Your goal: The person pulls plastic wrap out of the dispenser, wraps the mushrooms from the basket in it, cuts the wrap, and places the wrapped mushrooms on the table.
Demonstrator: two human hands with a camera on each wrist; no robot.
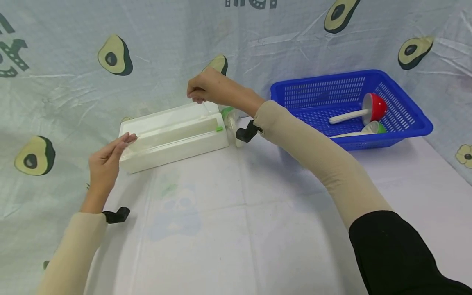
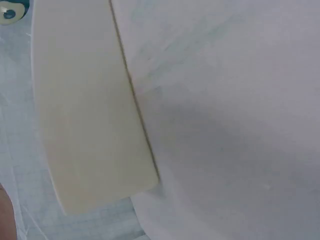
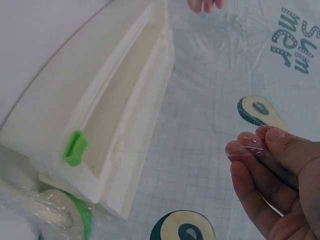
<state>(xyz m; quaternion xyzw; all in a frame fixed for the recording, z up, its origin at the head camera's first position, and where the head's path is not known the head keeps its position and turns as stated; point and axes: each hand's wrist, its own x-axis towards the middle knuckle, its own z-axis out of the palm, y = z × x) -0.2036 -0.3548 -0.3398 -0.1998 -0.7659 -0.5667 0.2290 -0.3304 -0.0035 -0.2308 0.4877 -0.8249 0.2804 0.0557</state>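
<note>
Two hands pull clear film from a white dispenser box on the counter.

The left hand [image 1: 105, 164], fingers nearly straight, touches the film at the left end of the long white dispenser box [image 1: 173, 137], which lies open and has a small green slider [image 1: 219, 128]. The right hand [image 1: 208, 88] pinches the transparent film [image 3: 252, 145] above the box's right end. Further right stands a blue basket [image 1: 405, 104].
</note>
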